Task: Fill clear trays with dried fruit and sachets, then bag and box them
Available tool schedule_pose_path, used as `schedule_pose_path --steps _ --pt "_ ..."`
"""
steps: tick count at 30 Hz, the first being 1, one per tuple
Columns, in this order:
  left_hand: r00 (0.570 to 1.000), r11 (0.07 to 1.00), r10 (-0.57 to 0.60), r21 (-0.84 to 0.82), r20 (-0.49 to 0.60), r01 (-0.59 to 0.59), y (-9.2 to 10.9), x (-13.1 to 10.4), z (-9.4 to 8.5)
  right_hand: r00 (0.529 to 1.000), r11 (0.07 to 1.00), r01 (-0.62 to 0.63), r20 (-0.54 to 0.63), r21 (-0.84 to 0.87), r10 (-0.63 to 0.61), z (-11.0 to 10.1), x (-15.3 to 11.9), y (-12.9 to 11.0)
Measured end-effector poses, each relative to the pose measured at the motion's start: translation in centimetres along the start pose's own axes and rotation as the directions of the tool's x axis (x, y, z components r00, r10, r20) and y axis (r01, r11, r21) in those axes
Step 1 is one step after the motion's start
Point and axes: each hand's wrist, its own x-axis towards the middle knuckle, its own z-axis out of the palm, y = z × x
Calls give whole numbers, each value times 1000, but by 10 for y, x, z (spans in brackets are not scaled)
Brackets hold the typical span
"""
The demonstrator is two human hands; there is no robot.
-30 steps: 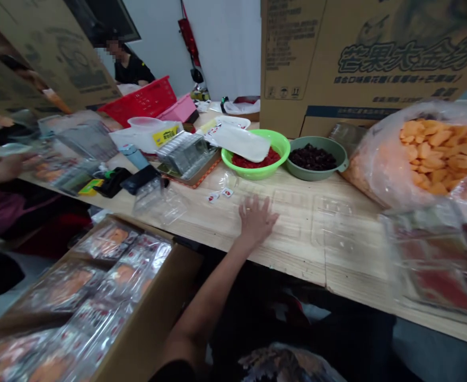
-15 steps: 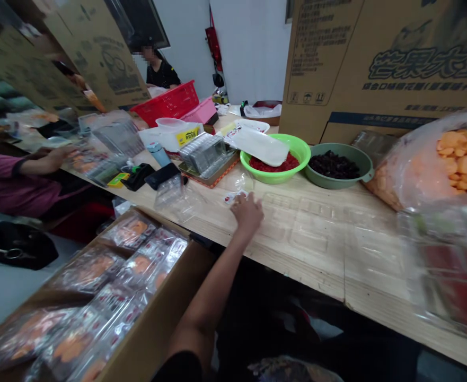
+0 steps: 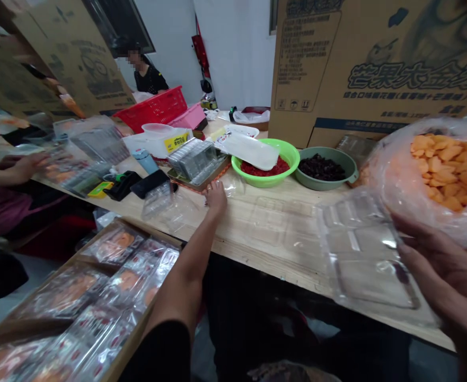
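My right hand [image 3: 443,270] grips the right edge of a clear plastic compartment tray [image 3: 370,249], tilted over the table's front edge. My left hand [image 3: 216,197] rests by the near edge of a shallow box of stacked clear packs [image 3: 195,159]; its fingertips are partly hidden, and whether it holds something is unclear. More clear trays [image 3: 271,215] lie flat on the wooden table [image 3: 237,245] between my hands. Behind them stand a bright green bowl [image 3: 259,180] of red pieces, with a white tray [image 3: 251,151] across it, and a dark green bowl [image 3: 328,183] of dark pieces.
A large bag of orange pieces [image 3: 451,170] stands at the right, before a tall carton [image 3: 372,69]. An open carton of wrapped packs [image 3: 117,278] is at the lower left. A phone [image 3: 150,183] and red basket [image 3: 153,109] lie beyond. People sit at the left and back.
My right hand has come into view at the right with a clear tray. My left hand has moved left, away from the small printed item on the table. The view has shifted rightward.
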Motion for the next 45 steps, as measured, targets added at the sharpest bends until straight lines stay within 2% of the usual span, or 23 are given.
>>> schedule_pose_path --steps 1,3,5,6,7,8,9,10,12,14,17,22,24,29,33,36,39,41,44,45 --pt "1000 994 24 -102 -16 -25 7 -8 -3 999 997 -30 26 75 28 10 -3 -9" --pt "996 952 83 -294 -8 -82 30 -41 -4 998 982 -39 51 186 30 35 -4 -22" --pt "981 859 162 -505 109 -86 58 -90 -3 998 981 36 40 192 -44 62 -1 -26" --pt "944 701 233 -713 233 3 72 -117 -3 995 982 80 42 172 -89 76 0 -27" --pt "880 511 314 -844 357 161 84 -143 -4 990 981 124 46 149 -132 88 2 -27" --pt "818 354 370 -881 440 314 95 -166 -6 984 979 159 64 130 -168 99 3 -26" --pt "774 230 402 -872 490 433 103 -184 -8 977 976 185 91 116 -195 109 4 -25" --pt "752 137 404 -848 520 513 109 -197 -9 969 973 202 120 109 -214 117 5 -23" --pt "751 26 353 -809 557 588 114 -208 -8 960 971 209 163 117 -226 129 5 -19" --pt "743 -29 312 -776 592 630 113 -205 -3 964 974 174 175 142 -198 137 5 -13" --pt "710 -67 298 -728 639 683 109 -197 5 979 978 95 158 188 -125 145 4 -5" --pt "733 -76 264 -744 627 664 107 -201 10 981 969 112 128 219 -143 151 -1 -5" --pt "725 -81 277 -737 630 671 107 -204 10 979 965 129 125 228 -161 151 -3 -8" --pt "693 -100 276 -697 666 710 105 -209 11 973 949 40 205 312 -108 144 -9 -10" --pt "677 -82 287 -687 678 722 104 -212 14 972 937 -9 221 350 -73 141 -13 -7" --pt "695 -38 289 -717 659 696 106 -216 14 977 936 2 200 351 -77 141 -16 -5" --pt "747 73 288 -791 599 607 108 -221 9 974 937 6 209 349 -84 139 -19 -6" --pt "761 135 317 -821 566 554 107 -222 1 964 929 -24 254 370 -76 134 -20 -8" --pt "724 141 408 -822 556 552 103 -222 -14 947 897 -120 320 425 -25 119 -20 -15" --pt "710 127 437 -820 552 558 102 -221 -20 948 898 -113 318 425 -31 112 -20 -19"
